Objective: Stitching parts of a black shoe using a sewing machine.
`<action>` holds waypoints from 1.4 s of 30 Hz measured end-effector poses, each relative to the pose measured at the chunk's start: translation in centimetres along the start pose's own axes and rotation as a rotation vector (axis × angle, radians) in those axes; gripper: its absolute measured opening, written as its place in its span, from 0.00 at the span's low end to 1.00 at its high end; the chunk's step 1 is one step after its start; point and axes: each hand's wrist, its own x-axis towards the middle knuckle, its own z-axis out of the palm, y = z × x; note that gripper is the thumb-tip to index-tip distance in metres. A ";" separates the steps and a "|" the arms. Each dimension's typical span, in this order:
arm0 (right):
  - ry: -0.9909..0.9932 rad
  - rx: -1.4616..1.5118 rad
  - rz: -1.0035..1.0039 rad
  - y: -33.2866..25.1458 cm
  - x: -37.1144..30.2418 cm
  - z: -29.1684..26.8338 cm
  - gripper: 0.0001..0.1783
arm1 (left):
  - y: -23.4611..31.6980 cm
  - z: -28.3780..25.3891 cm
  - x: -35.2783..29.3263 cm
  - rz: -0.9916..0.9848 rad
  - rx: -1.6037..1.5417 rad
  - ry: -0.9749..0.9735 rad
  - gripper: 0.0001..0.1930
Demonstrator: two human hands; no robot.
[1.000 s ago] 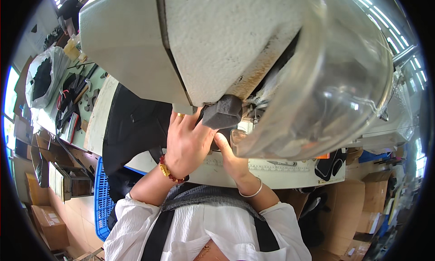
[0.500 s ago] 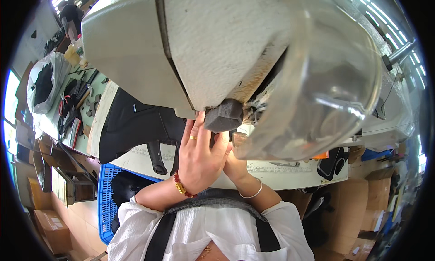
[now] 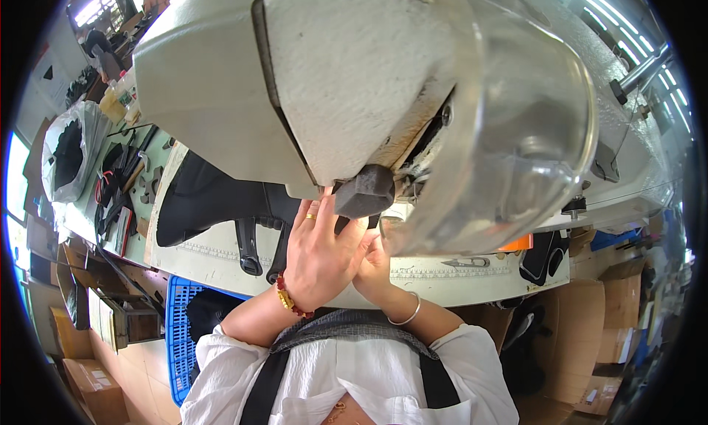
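Observation:
Beneath a large white sewing machine head (image 3: 354, 63) both my hands sit close together. My left hand (image 3: 318, 251), with a ring and a red-and-gold bracelet, has its fingers stretched forward; the tips go out of sight at the machine. The black fabric piece (image 3: 210, 196) lies to its left, with dark straps (image 3: 248, 244) hanging toward me. Against it on the right rests my right hand (image 3: 375, 266), a bangle on the wrist. The right fingers are mostly hidden, and a bit of black material shows just above them. A dark foam block (image 3: 365, 191) on the machine covers the stitching spot.
The white table (image 3: 428, 288) has a ruler strip along its front, with a small thread snipper (image 3: 466, 263) on it. A blue basket (image 3: 177, 344) stands below left. Tools crowd a side bench (image 3: 85, 215). Cardboard boxes (image 3: 564, 344) stand below right.
The black fabric and its straps have shifted slightly left and toward the machine. My hands stay together under the machine head, the left moved a little left. The view has tilted slightly.

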 end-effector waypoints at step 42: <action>-0.175 -1.325 -1.017 -7.4 4.9 -1.6 0.13 | -5.3 2.4 -0.1 0.166 -0.234 0.352 0.25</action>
